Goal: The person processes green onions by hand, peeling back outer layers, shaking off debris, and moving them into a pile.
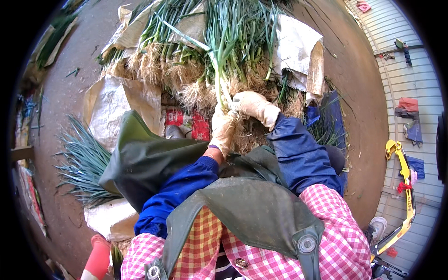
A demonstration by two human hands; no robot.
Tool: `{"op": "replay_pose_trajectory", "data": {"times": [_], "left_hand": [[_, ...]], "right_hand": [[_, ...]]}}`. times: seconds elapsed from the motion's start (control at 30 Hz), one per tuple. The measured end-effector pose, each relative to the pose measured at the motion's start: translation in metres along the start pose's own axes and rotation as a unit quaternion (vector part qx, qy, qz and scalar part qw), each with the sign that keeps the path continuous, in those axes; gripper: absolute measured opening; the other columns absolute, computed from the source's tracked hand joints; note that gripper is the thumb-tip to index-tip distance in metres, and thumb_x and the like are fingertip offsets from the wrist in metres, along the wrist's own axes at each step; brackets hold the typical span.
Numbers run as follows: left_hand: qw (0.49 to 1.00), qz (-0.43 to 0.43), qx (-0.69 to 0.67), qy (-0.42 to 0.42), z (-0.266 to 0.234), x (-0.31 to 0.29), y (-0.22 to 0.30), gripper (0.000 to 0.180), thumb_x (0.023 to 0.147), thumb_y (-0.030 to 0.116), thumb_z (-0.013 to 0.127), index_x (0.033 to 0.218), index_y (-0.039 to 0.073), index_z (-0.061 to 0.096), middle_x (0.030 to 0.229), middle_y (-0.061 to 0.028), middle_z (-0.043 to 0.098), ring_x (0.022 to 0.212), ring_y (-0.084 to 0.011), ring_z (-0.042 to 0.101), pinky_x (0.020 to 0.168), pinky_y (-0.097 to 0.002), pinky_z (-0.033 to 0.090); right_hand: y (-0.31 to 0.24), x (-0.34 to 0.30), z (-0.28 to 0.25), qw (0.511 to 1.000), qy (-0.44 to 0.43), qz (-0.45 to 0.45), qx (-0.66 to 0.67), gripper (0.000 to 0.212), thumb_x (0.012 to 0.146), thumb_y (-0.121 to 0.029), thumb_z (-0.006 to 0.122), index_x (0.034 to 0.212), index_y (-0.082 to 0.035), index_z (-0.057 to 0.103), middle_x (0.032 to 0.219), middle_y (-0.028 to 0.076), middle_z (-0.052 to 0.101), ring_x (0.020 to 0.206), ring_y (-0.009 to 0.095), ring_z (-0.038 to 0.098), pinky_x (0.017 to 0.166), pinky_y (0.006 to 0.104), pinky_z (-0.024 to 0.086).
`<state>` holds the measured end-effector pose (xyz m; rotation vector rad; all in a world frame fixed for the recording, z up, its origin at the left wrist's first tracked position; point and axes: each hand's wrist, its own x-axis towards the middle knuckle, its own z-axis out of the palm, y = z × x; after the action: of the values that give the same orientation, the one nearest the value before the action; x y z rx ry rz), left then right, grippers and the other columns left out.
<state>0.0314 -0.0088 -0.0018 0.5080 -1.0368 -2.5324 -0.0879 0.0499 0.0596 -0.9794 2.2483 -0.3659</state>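
My left hand, in a pale dirty glove, is wrapped round the lower white stalks of a few green onions. Their green leaves point away from me. From the right, my right hand, gloved the same way, has its fingers curled against the stalks just above the left hand. Exactly what its fingertips pinch is hidden. Beyond both hands lies a big heap of green onions, with tangled tan roots facing me. More loose root strands hang under my hands.
A white sack covers the heap's right side; another white sack lies to its left. More green onions rest at my left. A red and white cloth shows beyond my knees. A yellow jointed arm stands right, near a pale ribbed wall.
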Motion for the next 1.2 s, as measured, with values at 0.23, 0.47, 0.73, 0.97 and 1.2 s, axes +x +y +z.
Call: {"op": "replay_pose_trajectory", "data": {"times": [0.23,0.47,0.73,0.97,1.2], "left_hand": [[0.998,-0.062,0.011,0.015,-0.004,-0.001,-0.015,0.027,0.09,0.0,0.054,0.117,0.003,0.051,0.097,-0.0022,0.06,0.084,-0.0102,0.058,0.071,-0.0222,0.049],[0.997,-0.064,-0.045,0.013,0.01,-0.005,-0.019,0.028,0.09,-0.001,0.057,0.116,0.006,0.049,0.092,-0.0015,0.056,0.082,-0.0107,0.058,0.069,-0.0238,0.05],[0.98,-0.094,0.171,0.049,0.006,-0.001,-0.012,0.013,0.095,0.009,0.052,0.107,0.006,0.054,0.08,-0.0003,0.055,0.064,-0.0094,0.052,0.056,-0.0236,0.045],[0.975,-0.043,0.211,0.054,-0.003,0.007,-0.04,0.026,0.091,-0.002,0.05,0.115,0.006,0.052,0.084,0.0005,0.052,0.07,-0.0065,0.048,0.061,-0.022,0.044],[0.993,-0.074,0.023,0.089,-0.004,0.012,-0.03,0.02,0.089,-0.002,0.058,0.106,0.006,0.058,0.075,0.0042,0.053,0.061,-0.0028,0.044,0.051,-0.0185,0.037]], "right_hand": [[0.009,0.001,0.012,0.978,0.003,-0.053,-0.204,0.026,0.088,-0.036,0.053,0.091,-0.013,0.066,0.084,0.01,0.068,0.081,0.03,0.065,0.068,0.0395,0.05],[0.031,-0.039,0.015,0.987,-0.066,-0.144,0.013,0.011,0.085,-0.021,0.059,0.079,-0.011,0.06,0.073,0.004,0.061,0.066,0.02,0.063,0.056,0.031,0.05],[-0.034,0.014,-0.054,0.988,0.082,-0.029,0.128,0.029,0.088,-0.032,0.058,0.101,-0.007,0.065,0.088,0.008,0.066,0.078,0.019,0.065,0.068,0.0339,0.052],[-0.012,0.125,-0.069,0.946,0.237,0.076,-0.209,0.039,0.078,-0.043,0.066,0.081,-0.005,0.07,0.071,0.016,0.066,0.067,0.031,0.066,0.058,0.0416,0.05],[-0.033,0.105,-0.041,0.909,0.264,-0.088,-0.311,0.032,0.098,-0.04,0.043,0.092,-0.012,0.058,0.051,-0.001,0.051,0.038,0.013,0.048,0.034,0.0307,0.039]]}}
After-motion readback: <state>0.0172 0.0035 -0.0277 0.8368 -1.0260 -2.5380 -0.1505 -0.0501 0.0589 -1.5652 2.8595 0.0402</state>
